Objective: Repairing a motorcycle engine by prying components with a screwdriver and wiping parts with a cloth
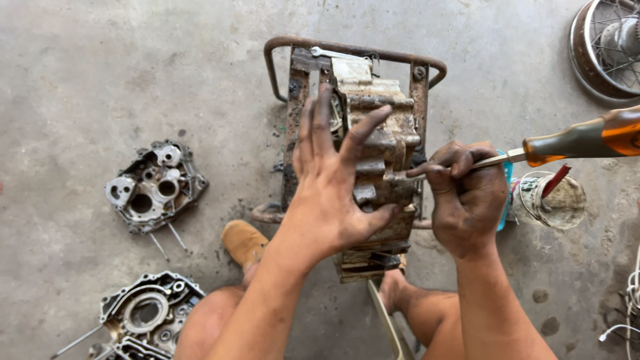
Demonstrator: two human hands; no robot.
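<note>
Bare knees and forearms fill the bottom edge, and just above them the left hand (pixel 331 183) hovers with fingers fanned wide, palm laid against the grimy engine block (pixel 380 167), thumb hooked round its lower right side. That block sits on a rusty metal stand (pixel 293 73) on the concrete floor (pixel 100 67), a small silver wrench (pixel 337 53) lying across the stand's top end. Over on the other side, the right hand (pixel 467 200) is curled tight around the steel shaft of a screwdriver (pixel 580 140), amber handle sticking out to the right, tip jammed against the block's right flank. Just beyond that fist stands a dirty white round tub (pixel 553 200) with a red stick poking out, and a thin turquoise strip shows between fist and tub. Off left, two grey crankcase covers (pixel 155 187) lie flat on the floor, one near the left knee. Top right corner, a spoked wheel (pixel 607 43) peeks in. Tan shoe (pixel 243 243) sits under the left wrist.
</note>
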